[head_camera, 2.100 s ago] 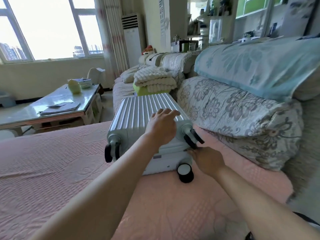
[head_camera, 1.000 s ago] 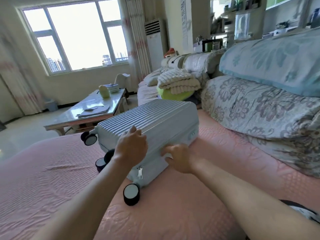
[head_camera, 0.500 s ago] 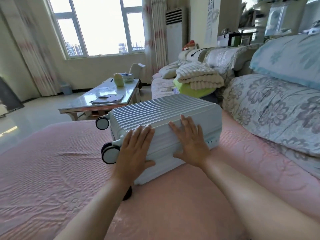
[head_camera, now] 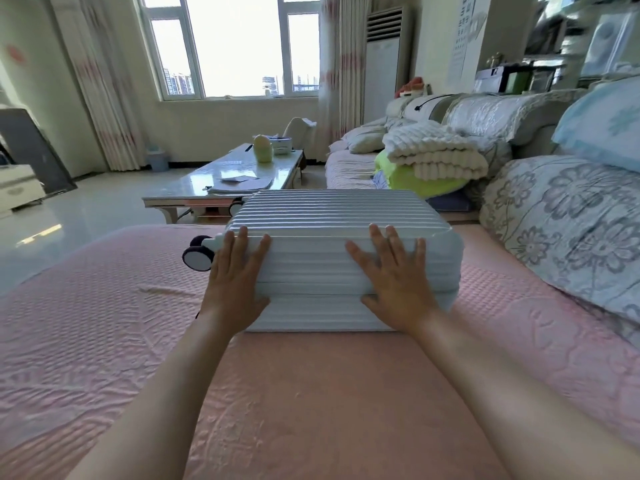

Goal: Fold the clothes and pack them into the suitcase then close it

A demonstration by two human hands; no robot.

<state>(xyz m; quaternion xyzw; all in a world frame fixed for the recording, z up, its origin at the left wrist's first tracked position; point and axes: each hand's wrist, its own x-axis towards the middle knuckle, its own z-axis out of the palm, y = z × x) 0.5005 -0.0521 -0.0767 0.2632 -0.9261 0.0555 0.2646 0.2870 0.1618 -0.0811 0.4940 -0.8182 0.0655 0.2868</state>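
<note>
A white ribbed hard-shell suitcase [head_camera: 332, 216] lies flat and closed on the pink bedspread [head_camera: 311, 393], its long side facing me and its wheels [head_camera: 197, 258] at the left end. My left hand [head_camera: 235, 278] presses flat against the near side wall close to the wheels, fingers straight and reaching the top edge. My right hand [head_camera: 394, 282] lies flat on the same wall further right, fingers spread. No clothes are visible outside the suitcase near my hands.
Floral cushions [head_camera: 568, 230] line the right side. Behind the suitcase lies a folded cream blanket [head_camera: 433, 154] on a green pillow [head_camera: 415, 180]. A glass coffee table [head_camera: 228, 181] with papers stands to the far left, with open floor beyond.
The suitcase has been swung round from wheels-toward-me to lying crosswise, long side facing me. Both hands went from top and corner to flat on the near wall.
</note>
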